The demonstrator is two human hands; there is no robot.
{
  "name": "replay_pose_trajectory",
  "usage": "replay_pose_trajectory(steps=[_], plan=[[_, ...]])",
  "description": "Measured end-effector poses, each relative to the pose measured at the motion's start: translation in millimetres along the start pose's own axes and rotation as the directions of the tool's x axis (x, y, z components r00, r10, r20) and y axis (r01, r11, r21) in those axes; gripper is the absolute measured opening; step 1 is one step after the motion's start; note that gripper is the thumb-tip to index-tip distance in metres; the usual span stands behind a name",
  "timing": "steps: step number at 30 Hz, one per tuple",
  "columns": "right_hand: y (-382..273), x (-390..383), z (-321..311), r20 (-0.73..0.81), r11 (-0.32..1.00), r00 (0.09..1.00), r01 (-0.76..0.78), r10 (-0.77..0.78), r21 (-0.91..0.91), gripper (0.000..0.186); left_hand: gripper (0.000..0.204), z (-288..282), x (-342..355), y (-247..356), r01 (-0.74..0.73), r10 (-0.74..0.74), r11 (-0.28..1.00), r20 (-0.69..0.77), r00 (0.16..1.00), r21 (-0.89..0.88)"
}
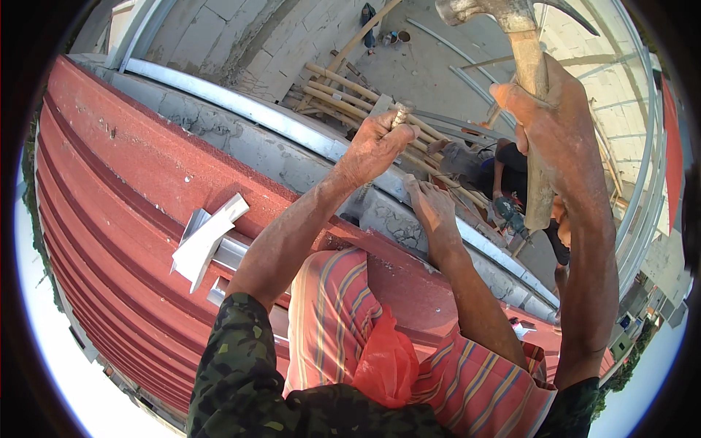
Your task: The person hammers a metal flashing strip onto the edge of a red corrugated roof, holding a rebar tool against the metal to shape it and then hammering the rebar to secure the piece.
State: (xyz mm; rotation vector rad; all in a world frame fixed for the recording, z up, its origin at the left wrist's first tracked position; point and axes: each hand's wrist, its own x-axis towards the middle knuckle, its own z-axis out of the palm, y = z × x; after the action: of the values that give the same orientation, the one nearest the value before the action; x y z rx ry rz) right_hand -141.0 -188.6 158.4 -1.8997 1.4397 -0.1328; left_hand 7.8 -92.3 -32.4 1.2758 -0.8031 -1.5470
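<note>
My raised right hand (558, 120) is wrapped round the wooden handle of a claw hammer (531, 66), its metal head up at the top edge. Out ahead of me, my left hand (376, 146) is closed on a short upright rod (400, 115); a pale, rough end sticks out above the fist. The rod's lower part is mostly hidden, so I cannot tell its exact kind. Below that hand run a shiny metal channel (292, 131) and the rough grey block wall top (391, 219). My bare foot (432, 208) rests against the channel.
Red ribbed roof sheeting (109, 219) slopes off to the left, with cut metal pieces (208, 237) lying on it. A red plastic bag (387, 358) hangs over my striped cloth (328, 314). Beyond the wall is a drop, with bamboo poles (336, 95) and another person holding a drill (511, 212).
</note>
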Motion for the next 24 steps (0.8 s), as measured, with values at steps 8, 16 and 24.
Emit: replay_pose_trajectory(steps=[8,16,24], plan=[[31,10,8,0.152,0.924,0.955,0.286,-0.254,-0.254,0.033,0.027,-4,4,-4,0.021,-0.021,1.000,-0.037,0.999,-0.011],[42,12,23,0.108,0.966,0.980,0.187,-0.169,-0.181,0.041,0.028,-6,8,-8,0.059,-0.059,0.998,-0.057,0.997,-0.005],[33,20,20,0.059,0.998,0.997,0.059,-0.059,-0.010,0.045,0.027,-8,8,-3,0.074,-0.079,0.994,-0.073,0.994,-0.075]])
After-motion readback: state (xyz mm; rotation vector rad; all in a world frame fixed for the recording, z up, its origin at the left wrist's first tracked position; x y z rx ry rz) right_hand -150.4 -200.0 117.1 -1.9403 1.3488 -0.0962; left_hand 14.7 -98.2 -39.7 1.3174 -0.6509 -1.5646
